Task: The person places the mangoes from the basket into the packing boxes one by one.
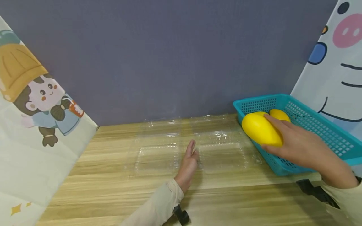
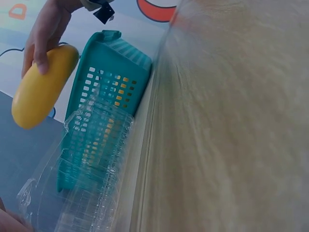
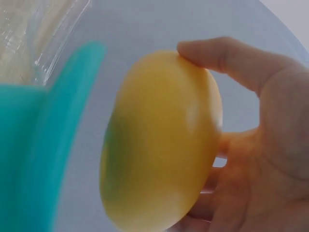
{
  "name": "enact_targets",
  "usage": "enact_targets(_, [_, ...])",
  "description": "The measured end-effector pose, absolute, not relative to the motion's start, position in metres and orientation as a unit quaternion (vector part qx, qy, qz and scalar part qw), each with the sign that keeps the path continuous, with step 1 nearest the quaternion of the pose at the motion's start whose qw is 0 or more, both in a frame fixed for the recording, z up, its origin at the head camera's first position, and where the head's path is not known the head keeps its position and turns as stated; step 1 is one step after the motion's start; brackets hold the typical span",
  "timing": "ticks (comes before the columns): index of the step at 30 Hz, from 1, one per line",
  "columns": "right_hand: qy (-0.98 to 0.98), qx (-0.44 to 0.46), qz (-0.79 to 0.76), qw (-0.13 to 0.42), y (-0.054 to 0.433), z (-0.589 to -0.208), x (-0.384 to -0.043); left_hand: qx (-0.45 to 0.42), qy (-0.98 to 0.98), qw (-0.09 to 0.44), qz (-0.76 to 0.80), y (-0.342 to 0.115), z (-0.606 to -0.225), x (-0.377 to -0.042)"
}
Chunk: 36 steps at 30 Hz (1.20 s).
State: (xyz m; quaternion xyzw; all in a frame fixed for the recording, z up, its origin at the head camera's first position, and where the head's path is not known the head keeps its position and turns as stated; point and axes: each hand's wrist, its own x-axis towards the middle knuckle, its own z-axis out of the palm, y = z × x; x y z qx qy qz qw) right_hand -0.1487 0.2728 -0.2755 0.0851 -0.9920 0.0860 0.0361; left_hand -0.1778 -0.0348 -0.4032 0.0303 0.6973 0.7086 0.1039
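Note:
My right hand [image 1: 302, 144] grips a smooth yellow mango [image 1: 261, 130], thumb on one side and fingers on the other, above the near left rim of a teal basket [image 1: 329, 130]. In the right wrist view the mango [image 3: 161, 140] is a long oval with a greenish tint on one side. Straight fingers of my left hand [image 1: 188, 171] are at the left edge of an open clear plastic clamshell box [image 1: 222, 155]. A second clear clamshell box [image 1: 158, 158] lies open to its left. Only a bit of the left hand [image 2: 12, 223] enters the left wrist view.
More yellow fruit [image 1: 280, 115] lies inside the basket, partly hidden by the held mango. The wooden tabletop [image 1: 113, 188] meets a grey wall [image 1: 169, 62] behind the boxes. Printed cartoon sheets [image 1: 70, 122] stand at both sides.

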Motion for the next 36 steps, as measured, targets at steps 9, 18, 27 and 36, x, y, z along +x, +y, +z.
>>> enact_targets(9, [-0.986,0.109,0.112,0.062,0.253,-0.278,-0.146,0.024,0.693,0.107,0.712,-0.036,-0.402,-0.176])
enact_targets(18, [-0.982,0.123,0.123,0.069,0.235,-0.285,-0.142,0.027,0.695,0.104,0.711,-0.036,-0.404,-0.176])
enact_targets(27, [-0.980,0.134,0.127,0.067,0.226,-0.291,-0.142,0.030,0.695,0.104,0.711,-0.035,-0.405,-0.177])
enact_targets(36, [-0.978,0.144,0.140,0.061,0.218,-0.298,-0.147,0.025,0.693,0.101,0.714,-0.035,-0.403,-0.178])
